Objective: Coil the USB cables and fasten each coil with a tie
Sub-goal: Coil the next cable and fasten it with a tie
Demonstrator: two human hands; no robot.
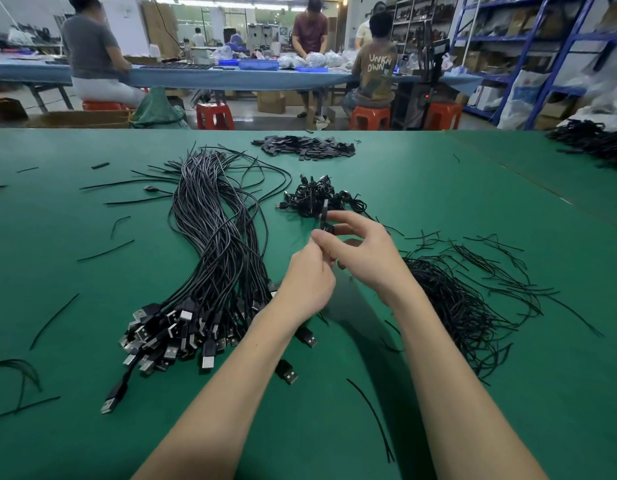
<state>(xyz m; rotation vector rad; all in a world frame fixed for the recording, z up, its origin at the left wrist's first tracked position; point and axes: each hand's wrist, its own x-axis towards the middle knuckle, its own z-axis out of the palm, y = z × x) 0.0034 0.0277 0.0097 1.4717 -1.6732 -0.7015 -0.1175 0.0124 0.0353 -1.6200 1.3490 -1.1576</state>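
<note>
On the left half of the green table (75,306) lies the big bundle of uncoiled USB cables (217,244), all running the same way, plugs fanned out at the near end and bare tails at the far end. That alignment looks deliberate: one plug can be pulled free without dragging the rest. A few loose ties (54,320) are scattered around it.

In the middle, the left hand (309,285) is curled, fingers and thumb pinching a small coil (326,226) that sits between both hands, raised above the table. The right hand (366,258) meets it from the other side, thumb and forefinger closed on the same coil, the other fingers fanned out. Probably a tie is being twisted round the coil (the tie itself is too thin to make out among the fingers). Holding the loops pinched from both sides would keep them from springing open while the fastening is made.

Just beyond the hands sits the pile of finished coils (317,199), within easy reach for dropping the next one. Farther off is a heap of small black pieces (307,147); what they are I cannot tell.

To the right lies the thick stock of ties (466,299), close to the right hand that would pick them.

No bins or trays are in use on this table; everything sits in open piles.
</note>
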